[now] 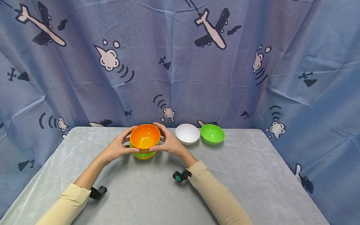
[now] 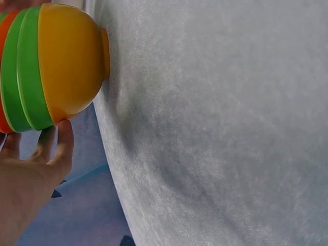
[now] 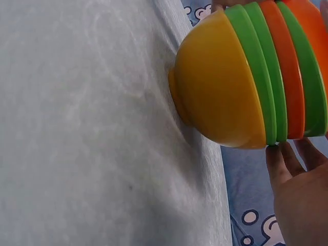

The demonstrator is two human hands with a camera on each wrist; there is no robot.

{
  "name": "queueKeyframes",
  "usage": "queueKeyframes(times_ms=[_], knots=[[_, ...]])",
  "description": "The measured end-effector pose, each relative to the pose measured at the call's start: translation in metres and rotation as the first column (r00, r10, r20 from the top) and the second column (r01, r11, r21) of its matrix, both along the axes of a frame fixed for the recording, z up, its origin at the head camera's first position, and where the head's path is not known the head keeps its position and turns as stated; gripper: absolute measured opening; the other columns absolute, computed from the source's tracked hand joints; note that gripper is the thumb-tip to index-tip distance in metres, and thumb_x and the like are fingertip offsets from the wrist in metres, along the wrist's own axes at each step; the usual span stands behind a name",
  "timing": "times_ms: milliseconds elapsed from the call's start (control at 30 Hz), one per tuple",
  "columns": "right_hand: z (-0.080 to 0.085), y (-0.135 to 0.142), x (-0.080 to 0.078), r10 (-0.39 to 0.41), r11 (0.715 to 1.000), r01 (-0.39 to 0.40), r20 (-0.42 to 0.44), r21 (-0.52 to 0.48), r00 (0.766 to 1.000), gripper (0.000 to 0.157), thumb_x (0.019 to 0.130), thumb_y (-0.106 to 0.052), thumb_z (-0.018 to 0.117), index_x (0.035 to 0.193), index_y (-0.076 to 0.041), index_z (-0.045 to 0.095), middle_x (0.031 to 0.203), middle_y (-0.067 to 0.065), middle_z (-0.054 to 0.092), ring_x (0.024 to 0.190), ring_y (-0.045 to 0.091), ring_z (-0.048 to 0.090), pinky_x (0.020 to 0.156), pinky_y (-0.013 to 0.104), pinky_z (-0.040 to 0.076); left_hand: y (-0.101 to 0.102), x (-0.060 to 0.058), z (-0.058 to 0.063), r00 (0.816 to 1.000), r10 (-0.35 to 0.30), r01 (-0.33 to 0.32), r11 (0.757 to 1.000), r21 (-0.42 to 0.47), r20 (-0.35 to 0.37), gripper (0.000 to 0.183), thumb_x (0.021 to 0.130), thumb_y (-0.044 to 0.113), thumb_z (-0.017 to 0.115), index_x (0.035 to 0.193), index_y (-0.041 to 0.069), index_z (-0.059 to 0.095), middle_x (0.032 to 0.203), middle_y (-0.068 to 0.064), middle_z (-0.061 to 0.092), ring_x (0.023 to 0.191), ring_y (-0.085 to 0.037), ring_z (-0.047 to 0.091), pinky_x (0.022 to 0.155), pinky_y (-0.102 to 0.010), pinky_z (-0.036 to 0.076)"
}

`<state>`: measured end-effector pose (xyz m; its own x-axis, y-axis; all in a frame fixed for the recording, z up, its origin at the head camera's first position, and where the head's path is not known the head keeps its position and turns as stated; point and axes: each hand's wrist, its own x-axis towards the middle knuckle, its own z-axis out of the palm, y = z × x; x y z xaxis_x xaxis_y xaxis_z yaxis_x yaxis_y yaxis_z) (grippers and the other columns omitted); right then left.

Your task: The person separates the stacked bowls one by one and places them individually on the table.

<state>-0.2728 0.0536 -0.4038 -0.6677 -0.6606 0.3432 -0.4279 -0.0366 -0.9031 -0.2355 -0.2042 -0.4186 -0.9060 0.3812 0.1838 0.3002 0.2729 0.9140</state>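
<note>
Here, both hands (image 1: 119, 147) (image 1: 171, 143) curve around the bowl stack (image 1: 145, 139), gripping its opposite sides.

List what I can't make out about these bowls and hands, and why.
Head view: insides of the lower bowls, covered by the top orange bowl.
Head view: bases of the white bowl and the separate green bowl, hidden by their own walls.
Left wrist view: the upper end of the stack, cut off by the left edge.
Left wrist view: most of the right hand, cut off by the top edge.
</note>
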Motion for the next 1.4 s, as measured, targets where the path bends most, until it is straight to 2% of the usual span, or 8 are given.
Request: queueKeyframes(times_ms=[233,433,633,1000,1167,1400], knots=[[0.0027,-0.0036,0.0030,-0.003,1.000,0.003,-0.004,0.026,1.000,0.089,0.075,0.000,0.077,0.144,0.004,0.022,0.141,0.014,0.034,0.123,0.024,0.040,0.102,0.043,0.033,-0.0003,0.0001,0.0003,1.000,-0.004,0.004,1.000,0.002,-0.005,0.086,0.078,0.021,0.078,0.147,0.022,0.027,0.149,-0.003,0.024,0.131,-0.036,0.029,0.095,-0.053,0.038],[0.0046,-0.0067,0.0049,-0.036,0.999,0.036,-0.004,0.041,0.999,0.089,0.073,-0.003,0.079,0.144,0.001,0.025,0.140,0.010,0.037,0.122,0.022,0.041,0.102,0.040,0.034,-0.0013,0.0002,0.0013,1.000,-0.001,0.001,1.000,0.003,-0.005,0.086,0.078,0.021,0.078,0.147,0.024,0.027,0.149,-0.002,0.024,0.131,-0.036,0.029,0.095,-0.053,0.038],[0.0050,-0.0074,0.0049,-0.056,0.998,0.056,-0.021,0.037,0.998,0.087,0.073,-0.004,0.080,0.143,0.001,0.029,0.139,0.011,0.040,0.121,0.020,0.042,0.102,0.044,0.033,-0.0013,0.0009,0.0029,1.000,0.000,0.000,1.000,0.008,0.001,0.087,0.077,0.021,0.079,0.147,0.024,0.027,0.149,-0.003,0.024,0.131,-0.036,0.030,0.095,-0.053,0.038],[0.0001,-0.0074,0.0018,-0.068,0.998,0.069,-0.030,0.006,0.997,0.084,0.073,-0.005,0.080,0.142,-0.001,0.033,0.138,0.007,0.043,0.122,0.018,0.043,0.103,0.039,0.033,-0.0022,-0.0013,0.0012,1.000,0.004,-0.005,1.000,0.014,0.013,0.088,0.076,0.020,0.080,0.147,0.023,0.028,0.149,-0.005,0.025,0.131,-0.037,0.029,0.095,-0.054,0.038],[0.0023,-0.0057,0.0006,-0.048,0.998,0.047,-0.026,-0.035,0.998,0.083,0.073,-0.003,0.079,0.142,-0.001,0.032,0.138,0.008,0.042,0.121,0.020,0.043,0.103,0.039,0.033,-0.0015,-0.0019,0.0004,1.000,-0.007,0.007,0.999,0.031,0.000,0.086,0.077,0.016,0.079,0.147,0.021,0.029,0.148,-0.006,0.027,0.129,-0.038,0.032,0.094,-0.055,0.038],[0.0079,-0.0007,0.0017,-0.046,0.996,0.044,-0.018,-0.076,0.999,0.086,0.072,-0.003,0.080,0.143,0.001,0.031,0.139,0.008,0.041,0.121,0.022,0.044,0.102,0.039,0.034,-0.0014,-0.0029,-0.0003,1.000,0.016,-0.016,1.000,0.008,0.006,0.087,0.076,0.020,0.080,0.146,0.022,0.029,0.148,-0.006,0.026,0.130,-0.038,0.031,0.095,-0.054,0.037]])
